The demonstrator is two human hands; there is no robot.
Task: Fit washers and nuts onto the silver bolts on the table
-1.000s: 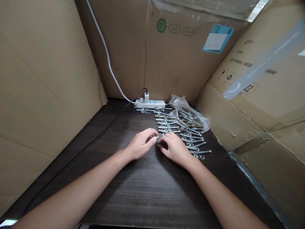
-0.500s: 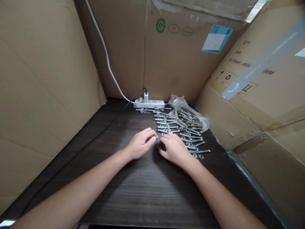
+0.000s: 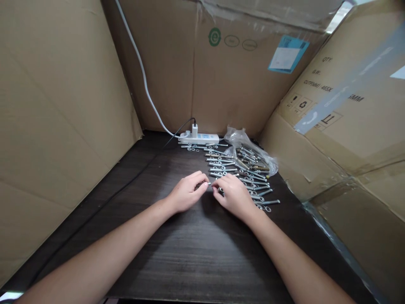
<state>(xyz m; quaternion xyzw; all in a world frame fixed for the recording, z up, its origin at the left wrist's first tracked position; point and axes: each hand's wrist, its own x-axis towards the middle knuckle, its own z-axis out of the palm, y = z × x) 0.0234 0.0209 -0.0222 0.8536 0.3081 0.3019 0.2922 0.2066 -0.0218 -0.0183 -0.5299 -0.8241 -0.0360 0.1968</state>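
Observation:
My left hand is closed in a pinch on a bolt, whose bright metal tip pokes out past the thumb. Most of that bolt is hidden by the fingers. Just to the right, my right hand has its thumb and fingers curled together, close to the bolt's tip. Anything in its fingertips is too small to make out. Beyond and beside this hand lie rows of long bolts with loose washers among them.
A clear plastic bag with more bolts lies at the back right. Behind the rows stands a white power strip with a plug and a black cable running across the dark table. Cardboard walls enclose the left, back and right.
My right hand's fingertips have risen slightly and closed up near the bolt's tip. The left hand keeps its grip in nearly the same place.

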